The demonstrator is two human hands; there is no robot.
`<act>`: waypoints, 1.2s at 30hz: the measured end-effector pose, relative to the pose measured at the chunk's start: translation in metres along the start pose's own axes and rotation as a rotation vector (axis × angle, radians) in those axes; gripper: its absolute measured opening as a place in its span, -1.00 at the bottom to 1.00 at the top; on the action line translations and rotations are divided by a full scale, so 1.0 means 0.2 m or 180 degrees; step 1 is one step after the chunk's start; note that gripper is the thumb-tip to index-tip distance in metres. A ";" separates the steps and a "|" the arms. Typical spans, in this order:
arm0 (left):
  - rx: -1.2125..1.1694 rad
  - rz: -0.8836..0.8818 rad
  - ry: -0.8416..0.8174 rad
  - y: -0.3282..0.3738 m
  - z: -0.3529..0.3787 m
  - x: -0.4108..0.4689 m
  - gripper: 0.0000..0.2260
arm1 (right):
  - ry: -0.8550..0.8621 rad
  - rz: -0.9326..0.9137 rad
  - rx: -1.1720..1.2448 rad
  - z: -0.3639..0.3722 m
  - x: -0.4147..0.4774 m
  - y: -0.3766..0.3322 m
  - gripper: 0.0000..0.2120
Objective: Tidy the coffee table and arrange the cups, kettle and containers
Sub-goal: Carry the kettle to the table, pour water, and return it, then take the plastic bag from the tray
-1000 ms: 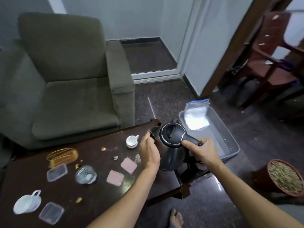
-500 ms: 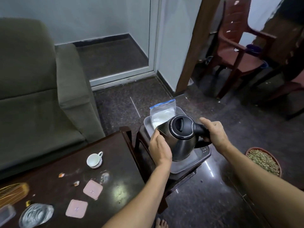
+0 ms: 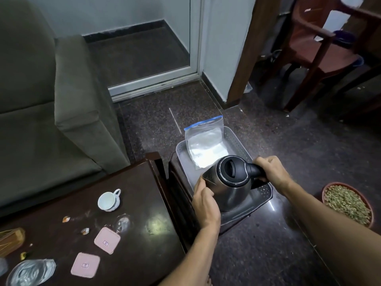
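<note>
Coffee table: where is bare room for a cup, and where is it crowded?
Bare: the coffee table stretch between the white cup, the pink lids and the right edge. Crowded: the near-left corner, with glass dish and wrappers.

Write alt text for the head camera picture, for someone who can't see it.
Two hands hold a steel kettle at the near end of a grey basket, the right hand gripping its handle, the left hand cupping its body. A zip bag with white contents sits in the basket; beside it, a dark coffee table carries a white cup.
</note>
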State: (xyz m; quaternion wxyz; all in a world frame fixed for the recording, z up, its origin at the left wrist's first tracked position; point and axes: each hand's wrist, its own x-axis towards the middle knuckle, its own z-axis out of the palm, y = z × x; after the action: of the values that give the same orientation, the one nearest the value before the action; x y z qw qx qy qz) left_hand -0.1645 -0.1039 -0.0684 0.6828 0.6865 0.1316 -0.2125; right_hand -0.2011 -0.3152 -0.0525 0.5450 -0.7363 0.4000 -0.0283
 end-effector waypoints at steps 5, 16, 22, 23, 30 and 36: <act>0.0036 0.0066 -0.0098 -0.09 0.01 0.00 -0.47 | -0.0023 0.0034 -0.0020 -0.03 0.04 0.05 -0.52; 0.0320 0.0189 -0.0101 -0.04 -0.06 0.02 -0.57 | -0.0092 -0.0102 -0.0346 -0.06 -0.01 -0.08 -0.76; 0.1077 0.0677 0.0249 0.17 -0.06 0.40 -0.74 | 0.0278 -0.0903 -0.1443 0.11 0.25 -0.37 -0.83; 0.1157 0.0698 0.0235 0.23 -0.04 0.47 -0.74 | 0.0095 -0.1036 -0.1694 0.15 0.28 -0.45 -0.85; 0.1710 0.0842 0.0020 0.36 0.09 0.87 -0.60 | -0.0688 -0.1616 -0.3479 0.58 0.56 -0.64 -0.51; 0.2007 0.1045 0.0007 0.28 0.13 1.11 -0.73 | -0.0595 -0.2128 -0.4242 0.79 0.72 -0.54 -0.52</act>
State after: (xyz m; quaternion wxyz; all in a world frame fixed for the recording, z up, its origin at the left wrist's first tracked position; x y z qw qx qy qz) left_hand 0.0544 -0.1552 -0.1229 0.4623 0.8757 -0.0517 -0.1293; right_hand 0.0325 -0.2719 -0.0832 -0.0221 -0.9919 0.0396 0.1185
